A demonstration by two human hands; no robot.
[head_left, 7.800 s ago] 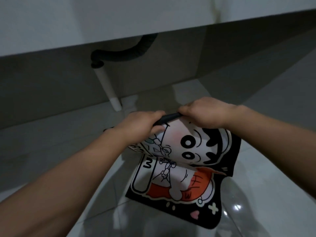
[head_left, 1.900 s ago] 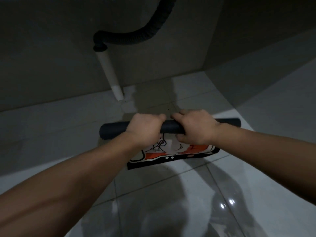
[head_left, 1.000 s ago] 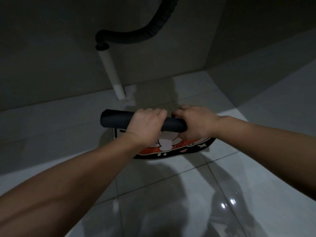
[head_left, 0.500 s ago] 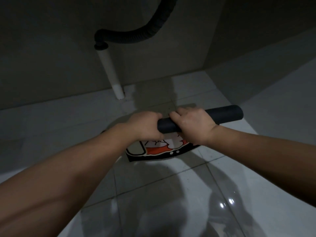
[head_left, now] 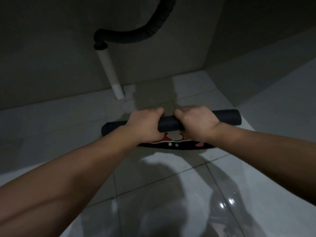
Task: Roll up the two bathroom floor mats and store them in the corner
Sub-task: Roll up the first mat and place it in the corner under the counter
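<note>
Gripping the rolled cartoon floor mat (head_left: pixel 225 117) overhand with left hand (head_left: pixel 145 125) and right hand (head_left: pixel 196 124), loose edge at six o'clock.

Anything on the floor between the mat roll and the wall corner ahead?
Nothing visible: bare tile lies between the mat roll and the corner. The white pipe stands off to the left of that path.

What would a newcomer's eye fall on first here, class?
At the centre, the left hand and right hand grip a dark rolled mat side by side. Just below the roll, a strip of red-and-white cartoon print is not yet rolled. Behind, by the wall, a white pipe rises to a black corrugated hose.
</note>
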